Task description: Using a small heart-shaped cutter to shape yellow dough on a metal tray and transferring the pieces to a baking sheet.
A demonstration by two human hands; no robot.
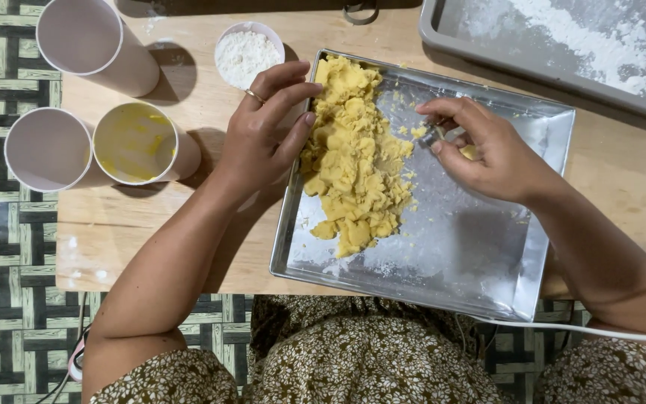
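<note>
Metal tray (480,288), table's near edge: yellow dough (353,161) along its left side. Left hand (267,127) loosely open, touching dough; right hand (480,146) pinching small metal piece (431,136).

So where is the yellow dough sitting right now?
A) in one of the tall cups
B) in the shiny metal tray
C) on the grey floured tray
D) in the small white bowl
B: the yellow dough lies heaped along the left side of the shiny metal tray, with the left hand resting against it; the small white bowl holds only white flour.
</note>
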